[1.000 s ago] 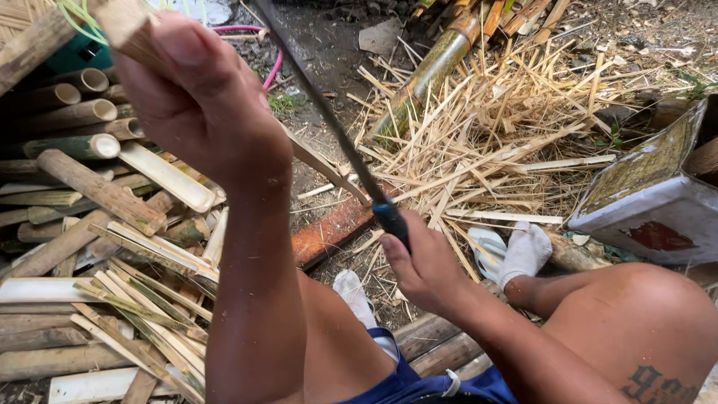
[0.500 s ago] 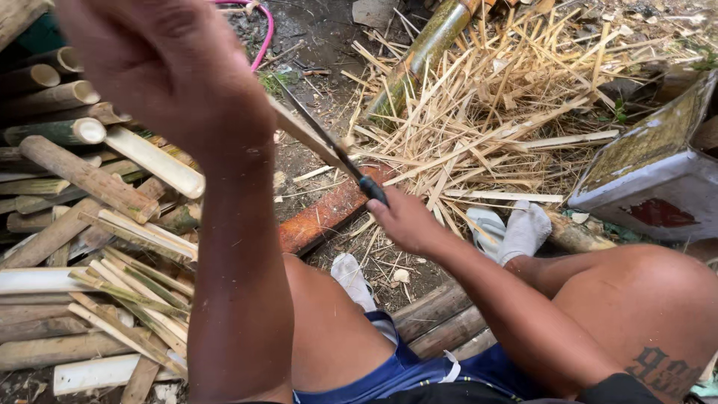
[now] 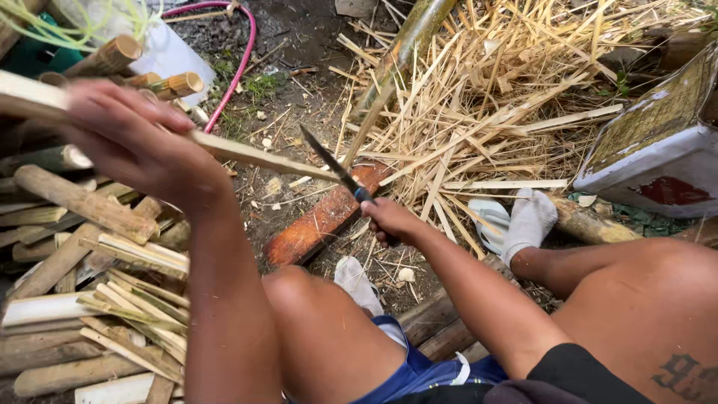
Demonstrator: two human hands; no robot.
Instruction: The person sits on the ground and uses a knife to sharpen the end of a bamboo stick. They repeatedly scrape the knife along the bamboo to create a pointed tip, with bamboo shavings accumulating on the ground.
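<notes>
Your left hand [image 3: 138, 146] gripped a bamboo strip [image 3: 254, 155] reaching rightward to the knife [image 3: 333, 164] your right hand [image 3: 389, 221] clamped, while a white box [image 3: 662, 161] with a yellowish label sat far right.

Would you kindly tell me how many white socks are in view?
2: one white sock on the foot by the straw pile, another white sock partly hidden behind the knee, near the reddish-brown wooden block.
</notes>
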